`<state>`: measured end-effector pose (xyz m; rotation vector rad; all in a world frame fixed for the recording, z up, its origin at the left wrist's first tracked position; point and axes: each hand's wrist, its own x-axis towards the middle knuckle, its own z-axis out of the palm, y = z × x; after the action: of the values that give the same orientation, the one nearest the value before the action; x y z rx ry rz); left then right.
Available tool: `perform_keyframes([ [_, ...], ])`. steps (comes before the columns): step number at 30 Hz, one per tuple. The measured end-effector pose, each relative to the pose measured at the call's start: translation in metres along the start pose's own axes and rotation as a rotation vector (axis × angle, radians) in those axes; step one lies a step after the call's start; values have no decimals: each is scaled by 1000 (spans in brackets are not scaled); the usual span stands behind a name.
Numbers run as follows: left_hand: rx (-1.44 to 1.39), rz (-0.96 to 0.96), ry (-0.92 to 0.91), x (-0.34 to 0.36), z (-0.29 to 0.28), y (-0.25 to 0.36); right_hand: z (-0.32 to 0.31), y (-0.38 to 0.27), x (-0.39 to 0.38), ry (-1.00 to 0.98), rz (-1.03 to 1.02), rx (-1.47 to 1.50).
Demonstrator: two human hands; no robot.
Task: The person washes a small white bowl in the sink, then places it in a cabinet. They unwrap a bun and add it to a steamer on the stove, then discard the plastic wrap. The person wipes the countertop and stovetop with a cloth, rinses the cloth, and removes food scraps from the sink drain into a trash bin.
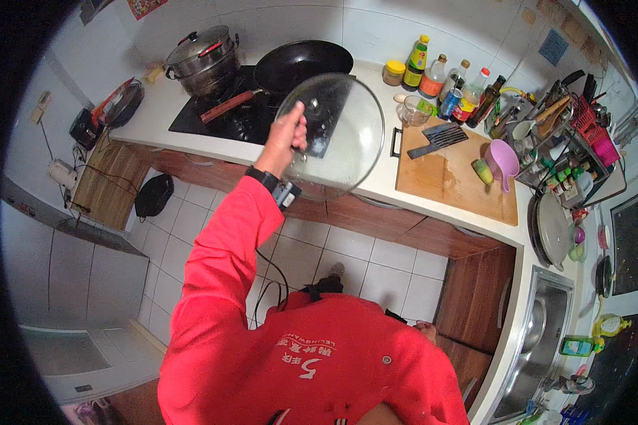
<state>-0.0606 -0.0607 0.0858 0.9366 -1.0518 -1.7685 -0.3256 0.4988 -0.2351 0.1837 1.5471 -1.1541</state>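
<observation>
Plainly, at the far left of the white counter (152, 117), a dark pan (123, 104) had been set. Next to it, a steel steamer pot (202, 71) was stood at the rear of the black cooktop (188, 119), topped by its own glass cover. Further right, a black wok (305, 62) was seated, its wooden handle (228, 106) pointed to the left. By the left hand (285, 142), a round glass lid (351, 142) was gripped at its left side, with the thumb raised; it was held up at the counter's front, and through it the cooktop's right edge could be seen. Beyond it, 1 yellow-capped jar (393, 73) was lined up with the sauce bottles (432, 78), and a clear glass cup (412, 112) was placed before them. Lower down, the right hand (426, 330) was partly hidden beside the red top (361, 354); whether its fingers were curled could not be told. On the wooden cutting board (432, 177), a dark broad-bladed tool (443, 138), 1 piece of green vegetable (483, 171) and a purple plastic scoop (503, 159) were laid.
</observation>
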Motion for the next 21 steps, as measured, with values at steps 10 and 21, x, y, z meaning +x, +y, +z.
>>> perform_keyframes([
  [10,-81,254,40,-2,-22,105,-64,84,48,159,-56,-128],
  [21,-25,271,114,70,-27,152,-67,79,33,299,-103,-98],
])
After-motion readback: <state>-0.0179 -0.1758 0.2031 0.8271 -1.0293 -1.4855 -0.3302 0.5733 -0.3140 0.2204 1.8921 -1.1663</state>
